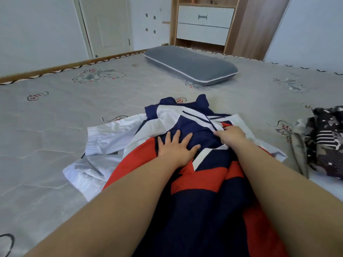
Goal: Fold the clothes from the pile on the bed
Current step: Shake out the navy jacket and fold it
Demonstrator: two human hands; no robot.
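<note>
On the wide bed [55, 130] with its grey quilted cover printed with floral motifs, a navy, red and white jacket [194, 173] of smooth synthetic cloth lies spread at centre, collar toward the far edge, one white sleeve [104, 141] flung out to the left. Grey oblong pillow with white piping [191, 66] rests well beyond the jacket, near the far edge. Dark patterned heap of clothes [326, 141] sits at the right edge, apart from the jacket. Left hand [176, 147]: fingers straight and spread, palm pressing flat on the navy chest panel, grip around nothing. Right hand [231, 135]: just beside the left, fingers curled, pinching the fabric by the white stripe.
</note>
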